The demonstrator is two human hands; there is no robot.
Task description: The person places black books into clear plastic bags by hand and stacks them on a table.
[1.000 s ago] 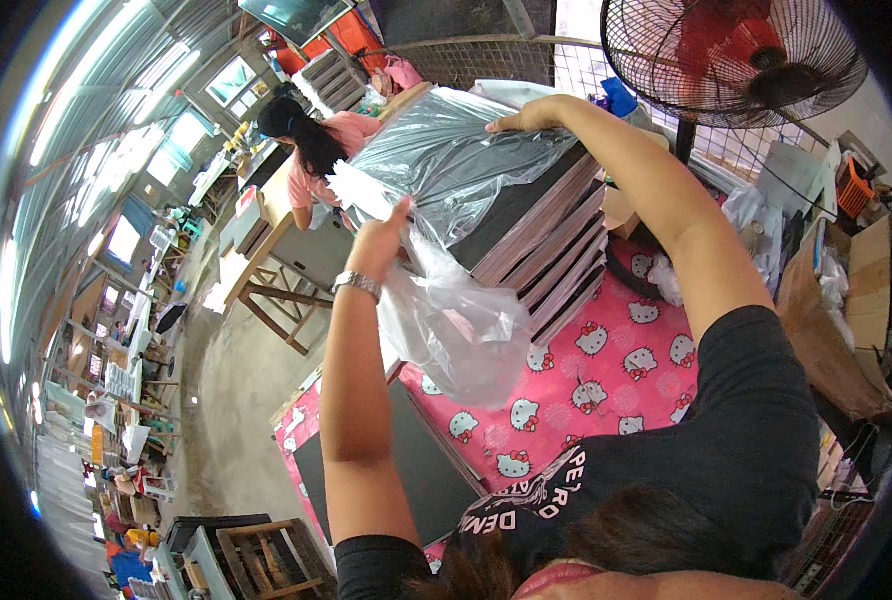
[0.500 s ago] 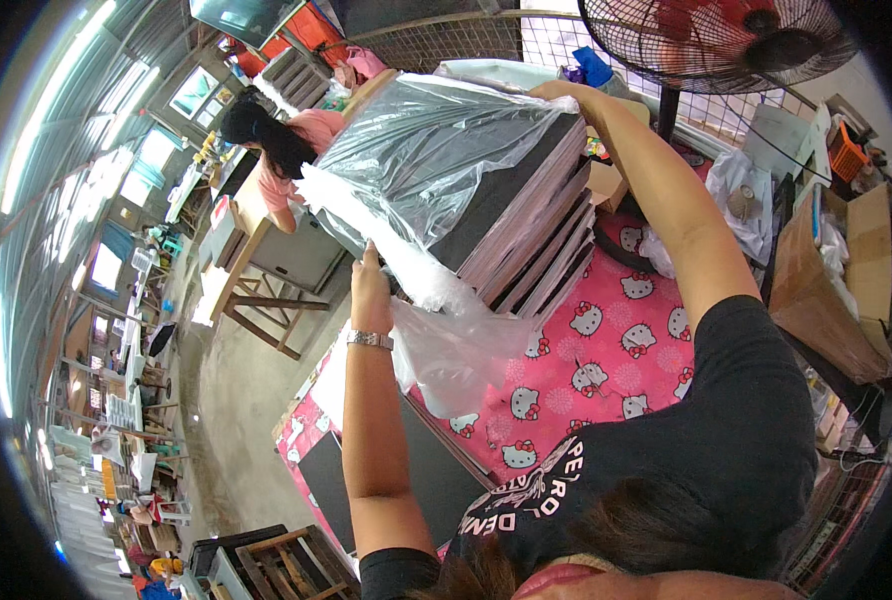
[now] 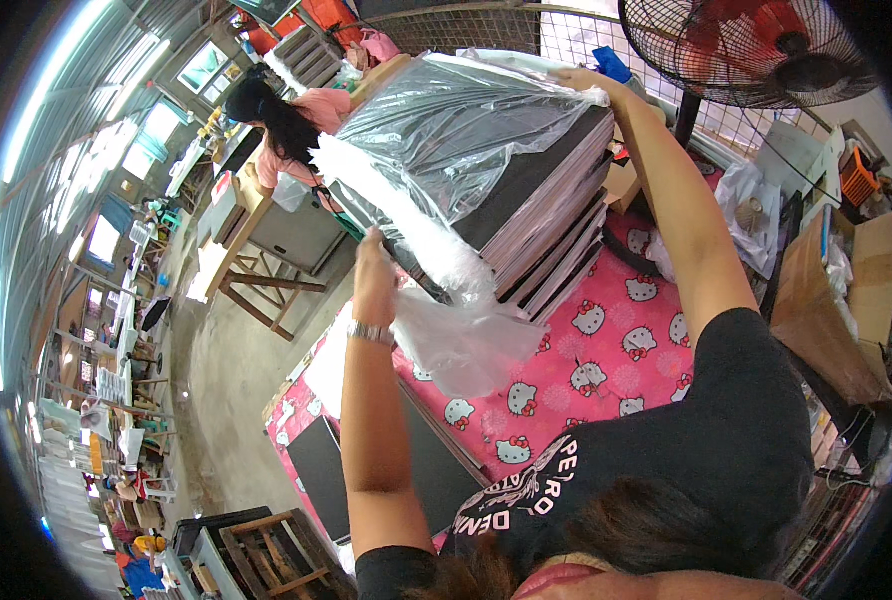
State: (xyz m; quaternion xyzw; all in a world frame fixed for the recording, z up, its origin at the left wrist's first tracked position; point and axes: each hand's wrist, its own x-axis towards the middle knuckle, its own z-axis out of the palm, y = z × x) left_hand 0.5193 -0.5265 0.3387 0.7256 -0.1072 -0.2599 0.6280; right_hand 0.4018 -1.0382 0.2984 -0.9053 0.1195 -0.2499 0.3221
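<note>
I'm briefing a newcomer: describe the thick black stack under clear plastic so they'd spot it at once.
Find the pink table covering printed with white cat faces. On its far part stands a thick stack of flat black pieces with pale, layered edges, by the person's right hand. Unlike the flat dark panels lying nearer the person, it is draped in clear, crinkled plastic sheeting.

The stack of panels [image 3: 556, 220] sits on the far part of the desk [image 3: 571, 390]; the plastic sheet [image 3: 446, 130] lies over its top. Flat panels [image 3: 431, 455] lie at near left. Right of the desk stands the carton [image 3: 821, 330]; beyond, right, the fan [image 3: 746, 50].
</note>
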